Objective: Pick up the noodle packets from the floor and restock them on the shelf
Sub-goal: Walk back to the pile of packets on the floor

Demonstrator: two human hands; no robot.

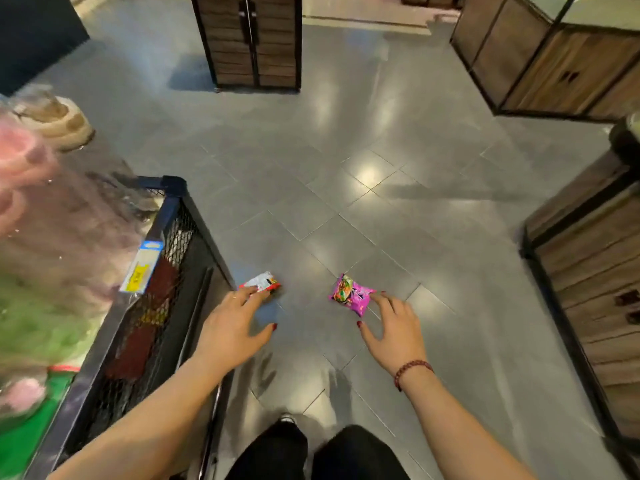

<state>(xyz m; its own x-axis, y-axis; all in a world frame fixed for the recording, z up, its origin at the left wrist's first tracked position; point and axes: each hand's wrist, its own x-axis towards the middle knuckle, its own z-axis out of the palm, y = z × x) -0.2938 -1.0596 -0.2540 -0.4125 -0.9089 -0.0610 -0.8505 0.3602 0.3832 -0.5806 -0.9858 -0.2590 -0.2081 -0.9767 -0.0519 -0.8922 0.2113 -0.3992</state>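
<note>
Black mesh shelf bin held red packets, left hand spread open, fingertips at white-and-red noodle packet, right hand spread open, fingertip at pink noodle packet

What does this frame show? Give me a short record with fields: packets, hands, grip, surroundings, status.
packets: white-and-red packet and pink packet, lying apart on the grey tiled floor
left: left hand open, fingers stretched to the white-and-red packet's near edge
right: right hand open, fingers spread, index tip at the pink packet's corner
grip: neither packet gripped yet
surroundings: black mesh bin on the left; wooden display units ahead and right
status: both packets not yet lifted
</note>
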